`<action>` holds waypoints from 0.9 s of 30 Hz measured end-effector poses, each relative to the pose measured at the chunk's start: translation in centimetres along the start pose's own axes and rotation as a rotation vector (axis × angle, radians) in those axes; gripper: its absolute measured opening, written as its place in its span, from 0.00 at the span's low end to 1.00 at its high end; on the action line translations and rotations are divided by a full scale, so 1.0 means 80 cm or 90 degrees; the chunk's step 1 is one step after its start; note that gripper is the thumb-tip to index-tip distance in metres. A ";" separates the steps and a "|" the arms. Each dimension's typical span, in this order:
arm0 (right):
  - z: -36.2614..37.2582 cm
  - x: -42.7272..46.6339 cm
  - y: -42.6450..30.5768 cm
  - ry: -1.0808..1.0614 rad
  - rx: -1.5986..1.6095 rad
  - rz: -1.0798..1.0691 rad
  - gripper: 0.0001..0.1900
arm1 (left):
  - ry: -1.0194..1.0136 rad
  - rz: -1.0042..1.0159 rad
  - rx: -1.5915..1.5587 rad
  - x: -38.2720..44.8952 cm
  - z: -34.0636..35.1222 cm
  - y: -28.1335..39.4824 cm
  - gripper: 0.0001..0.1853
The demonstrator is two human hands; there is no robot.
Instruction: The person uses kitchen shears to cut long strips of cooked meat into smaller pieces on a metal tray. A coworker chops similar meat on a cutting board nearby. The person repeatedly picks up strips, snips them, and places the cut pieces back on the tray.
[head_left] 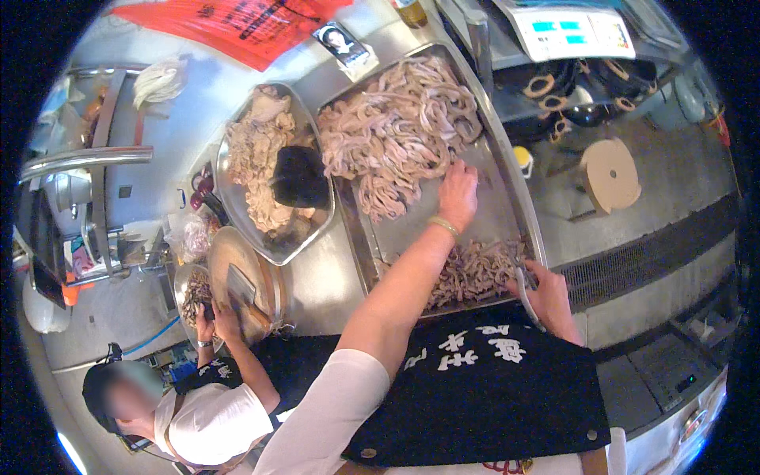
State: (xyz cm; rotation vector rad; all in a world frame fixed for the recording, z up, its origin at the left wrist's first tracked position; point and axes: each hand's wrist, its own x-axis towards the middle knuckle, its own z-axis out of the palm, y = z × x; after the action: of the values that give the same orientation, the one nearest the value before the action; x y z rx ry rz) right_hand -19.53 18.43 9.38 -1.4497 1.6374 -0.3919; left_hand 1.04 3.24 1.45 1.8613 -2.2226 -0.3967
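My left hand, with a band at its wrist, reaches over a steel tray. Its fingertips touch the near right edge of a large heap of long pale meat strips, apparently intestines; whether they pinch one is hidden. At the tray's near right corner is my right hand, its thumb and fingers around a thin greyish curved thing that I cannot identify. Next to it, smaller cut pieces lie along the near side of the tray, partly behind my left forearm.
A steel basin holds folded pale meat and a black item. Further left, a co-worker has both hands over a bowl of cut pieces beside a round chopping board bearing a cleaver. A scale stands back right.
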 end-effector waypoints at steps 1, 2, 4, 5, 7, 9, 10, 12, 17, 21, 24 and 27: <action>0.001 0.000 0.001 -0.011 0.031 0.030 0.29 | -0.022 -0.012 -0.004 0.005 0.003 -0.003 0.06; 0.002 -0.001 0.003 -0.010 0.040 0.026 0.29 | 0.005 0.020 -0.015 0.009 0.005 -0.008 0.05; 0.003 0.000 0.005 -0.009 0.046 0.030 0.29 | 0.030 0.030 -0.083 0.014 0.004 -0.018 0.04; 0.003 0.000 0.006 -0.004 0.041 0.030 0.29 | 0.028 0.029 -0.123 0.017 0.003 -0.022 0.03; 0.003 0.001 0.006 -0.006 0.033 0.030 0.28 | 0.056 0.030 -0.134 0.018 0.001 -0.028 0.01; -0.001 0.004 0.004 -0.019 0.019 0.031 0.28 | 0.046 0.015 -0.167 0.017 -0.002 -0.029 0.02; -0.002 0.006 0.002 -0.015 0.026 0.012 0.28 | 0.104 0.016 -0.151 0.017 -0.004 -0.028 0.02; -0.006 0.008 -0.002 -0.009 0.020 -0.006 0.28 | 0.188 0.003 -0.129 0.015 -0.008 -0.023 0.04; -0.009 0.006 -0.016 0.036 0.076 -0.001 0.27 | 0.066 -0.309 -0.876 -0.002 -0.043 -0.020 0.09; -0.008 0.006 -0.033 0.051 0.090 -0.015 0.27 | -0.056 -0.295 -1.177 -0.035 -0.080 -0.021 0.10; -0.009 0.003 -0.044 0.050 0.100 -0.041 0.27 | -0.080 -0.305 -1.234 -0.054 -0.092 -0.017 0.10; -0.007 0.003 -0.052 0.046 0.095 -0.049 0.26 | -0.082 -0.308 -1.241 -0.067 -0.097 -0.016 0.09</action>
State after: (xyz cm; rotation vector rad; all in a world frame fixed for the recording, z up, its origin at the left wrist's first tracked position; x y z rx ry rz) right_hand -17.35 16.92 12.62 -1.4035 1.5773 -0.6035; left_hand 5.72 7.75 8.36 0.9558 -0.4136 -1.7987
